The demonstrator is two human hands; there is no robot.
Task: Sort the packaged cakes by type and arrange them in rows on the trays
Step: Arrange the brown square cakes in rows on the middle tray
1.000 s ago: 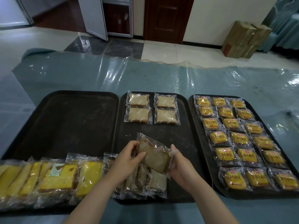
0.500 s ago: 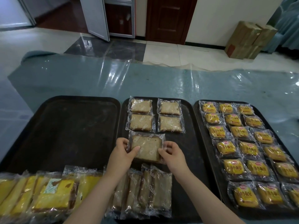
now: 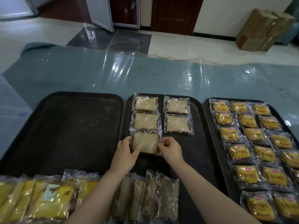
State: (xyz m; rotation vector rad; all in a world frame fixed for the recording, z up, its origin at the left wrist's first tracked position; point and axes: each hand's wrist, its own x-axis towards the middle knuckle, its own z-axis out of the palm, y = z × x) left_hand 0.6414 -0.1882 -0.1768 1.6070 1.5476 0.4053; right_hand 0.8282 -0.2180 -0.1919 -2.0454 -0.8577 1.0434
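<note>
Four brown cakes (image 3: 161,114): laid beyond hands
L hand (image 3: 125,151) + R hand (image 3: 169,148): pinching fifth cake (image 3: 145,143)
Left: stacks nearer wrists

A single head-worn view looks forward and steeply down from the person's own standpoint at the near edge of the table (image 3: 80,75). It sits close: both forearms enter from the bottom edge, and the left hand (image 3: 125,153) and right hand (image 3: 170,150) lie near the middle. Three black trays (image 3: 48,101) span the lower half from side to side. The wide lens bends the edges, and the top takes in the tiled floor (image 3: 169,44) and doors (image 3: 174,13) beyond.
</note>
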